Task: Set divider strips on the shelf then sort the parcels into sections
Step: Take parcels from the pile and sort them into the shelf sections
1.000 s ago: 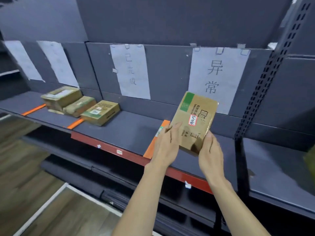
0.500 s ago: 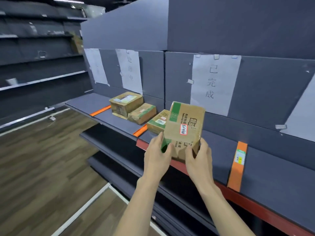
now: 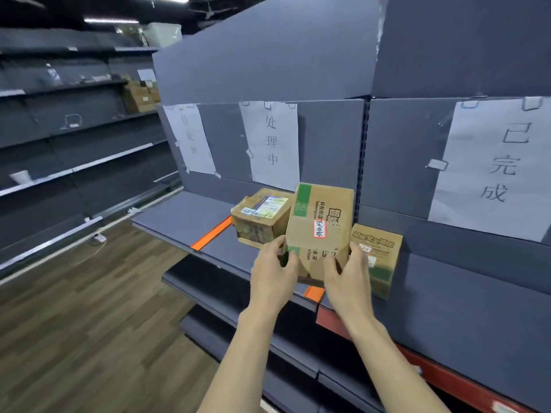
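Note:
I hold a brown cardboard parcel (image 3: 320, 231) with a green band and a red-bordered sticker upright above the grey shelf (image 3: 185, 216). My left hand (image 3: 272, 271) grips its lower left corner and my right hand (image 3: 347, 277) grips its lower right corner. Behind it on the shelf sit a parcel with printed labels (image 3: 259, 217) to the left and a parcel with green print (image 3: 380, 257) to the right. One orange divider strip (image 3: 211, 234) lies across the shelf at the left. Another orange strip (image 3: 313, 293) shows just below the held parcel.
Paper signs hang on the back panel: a far-left one (image 3: 190, 141), a middle one (image 3: 271, 144) and one at the right (image 3: 501, 168). Lower shelves (image 3: 226, 293) jut out under my arms. A wooden floor (image 3: 89, 308) and another shelving row (image 3: 74, 129) lie left.
My view and both hands have swung left along the shelf, carrying the parcel from the right-hand section to just in front of the parcels by the middle sign.

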